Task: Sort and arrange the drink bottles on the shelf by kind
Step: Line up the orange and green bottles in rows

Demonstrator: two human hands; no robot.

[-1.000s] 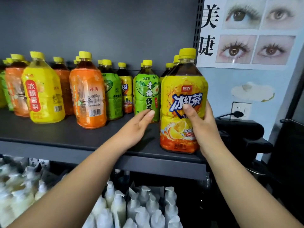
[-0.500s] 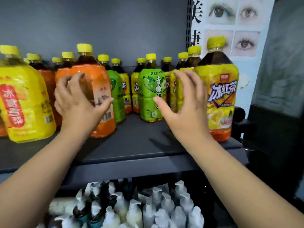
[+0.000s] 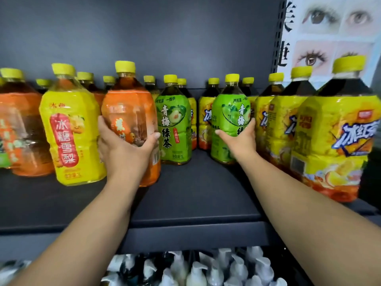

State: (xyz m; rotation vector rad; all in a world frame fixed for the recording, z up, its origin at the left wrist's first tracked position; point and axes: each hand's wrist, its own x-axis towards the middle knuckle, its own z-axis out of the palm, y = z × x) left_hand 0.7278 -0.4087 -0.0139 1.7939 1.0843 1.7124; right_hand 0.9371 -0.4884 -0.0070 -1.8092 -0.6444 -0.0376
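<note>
Sorting looks only partly done: on the shelf [image 3: 195, 195] the yellow iced-tea bottles [image 3: 334, 129] stand grouped at the right, but a yellow pear-drink bottle [image 3: 70, 131] sits among orange ones. Your left hand [image 3: 125, 147] grips the front orange bottle [image 3: 127, 108] with fingers and thumb curled round it. Your right hand [image 3: 240, 141] grasps the green bottle [image 3: 229, 112], which stands among the yellow ones, apart from the second green bottle [image 3: 175, 124]; both forearms reach forward over the shelf edge, and whether either bottle is lifted cannot be told.
</note>
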